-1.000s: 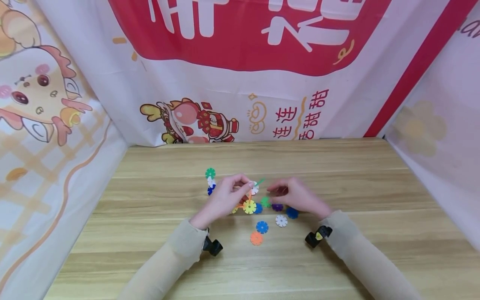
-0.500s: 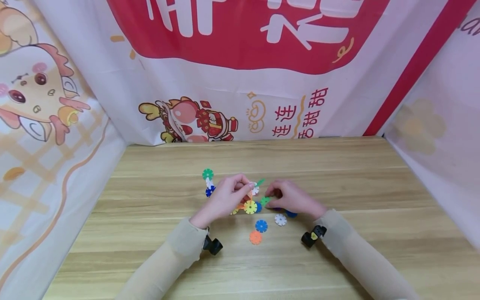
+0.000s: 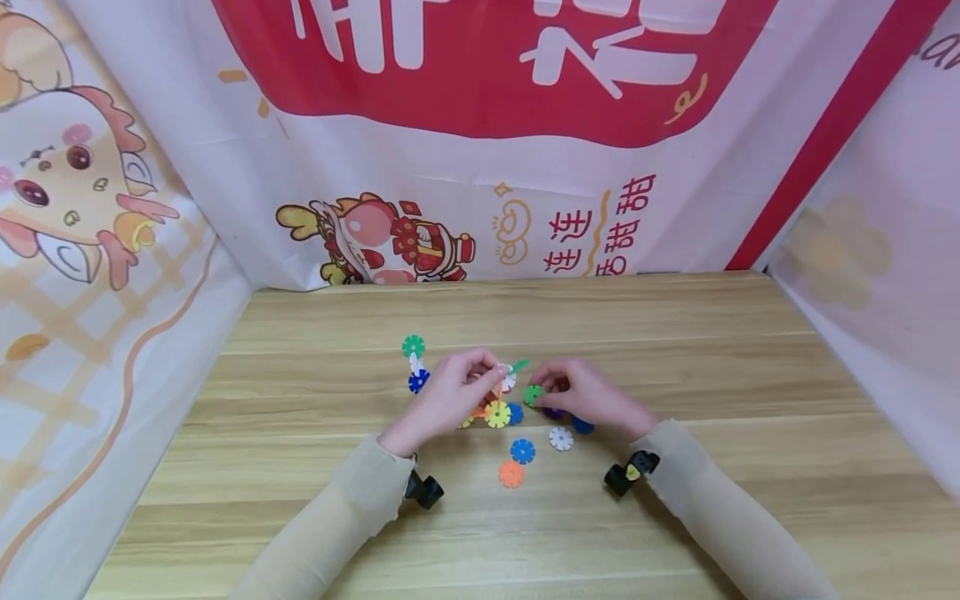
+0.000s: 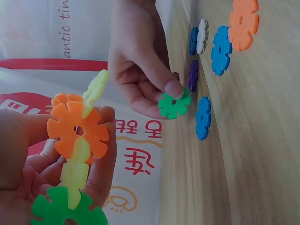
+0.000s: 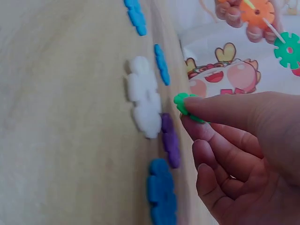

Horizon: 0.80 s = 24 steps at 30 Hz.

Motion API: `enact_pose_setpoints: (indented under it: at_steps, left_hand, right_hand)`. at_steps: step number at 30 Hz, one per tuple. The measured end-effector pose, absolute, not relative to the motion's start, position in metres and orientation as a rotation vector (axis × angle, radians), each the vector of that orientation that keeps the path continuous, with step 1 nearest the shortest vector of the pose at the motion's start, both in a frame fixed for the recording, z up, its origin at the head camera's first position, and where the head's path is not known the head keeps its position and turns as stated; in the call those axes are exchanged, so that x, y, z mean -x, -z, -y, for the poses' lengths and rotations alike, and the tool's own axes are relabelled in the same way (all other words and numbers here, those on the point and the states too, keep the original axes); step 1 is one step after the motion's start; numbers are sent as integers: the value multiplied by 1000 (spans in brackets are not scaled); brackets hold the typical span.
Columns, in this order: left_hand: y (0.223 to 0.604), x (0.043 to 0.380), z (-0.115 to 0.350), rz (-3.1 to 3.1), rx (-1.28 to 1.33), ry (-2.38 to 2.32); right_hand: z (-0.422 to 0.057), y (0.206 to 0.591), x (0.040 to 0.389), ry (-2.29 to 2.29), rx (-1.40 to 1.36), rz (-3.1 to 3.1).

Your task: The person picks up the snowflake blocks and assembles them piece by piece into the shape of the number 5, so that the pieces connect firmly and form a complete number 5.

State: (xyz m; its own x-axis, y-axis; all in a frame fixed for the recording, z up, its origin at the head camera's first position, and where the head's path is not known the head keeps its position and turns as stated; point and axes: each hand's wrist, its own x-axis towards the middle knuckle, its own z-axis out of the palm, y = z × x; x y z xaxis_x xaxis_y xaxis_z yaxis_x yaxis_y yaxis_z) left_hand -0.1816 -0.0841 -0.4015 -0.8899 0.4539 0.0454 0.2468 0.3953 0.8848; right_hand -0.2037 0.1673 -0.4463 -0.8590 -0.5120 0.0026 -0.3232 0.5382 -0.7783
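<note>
My left hand (image 3: 453, 387) holds a linked set of notched plastic snowflake discs. In the left wrist view an orange disc (image 4: 63, 129) sits in the fingers, joined by an edge-on yellow disc (image 4: 75, 174) to a green one (image 4: 56, 201). The set is partly hidden behind the hand in the head view. My right hand (image 3: 592, 393) pinches a single bright green disc (image 3: 533, 395) between thumb and index finger, just above the table and apart from the set. A purple disc (image 5: 169, 140) lies close below that hand.
On the wooden table lie an orange disc (image 3: 512, 473), a white disc (image 3: 561, 438) and blue discs (image 3: 522, 451). Left of the left hand, a green disc (image 3: 413, 346) adjoins white and dark blue ones. A printed cloth (image 3: 480, 200) hangs behind the table.
The right hand reached left to the green disc, took it between thumb and finger, and raised and turned it slightly. The left hand has stayed nearly still with its linked discs.
</note>
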Motion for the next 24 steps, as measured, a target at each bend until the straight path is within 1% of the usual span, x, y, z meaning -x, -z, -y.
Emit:
enact_pose_setpoints:
  at_steps: [19, 24]
  left_hand:
    - [404, 181, 84, -2455, -647, -1448]
    - [404, 181, 83, -2460, -658, -1440]
  right_hand:
    - [-178, 405, 192, 1608, 451, -2569]
    - [-178, 398, 188, 1652, 439, -2584]
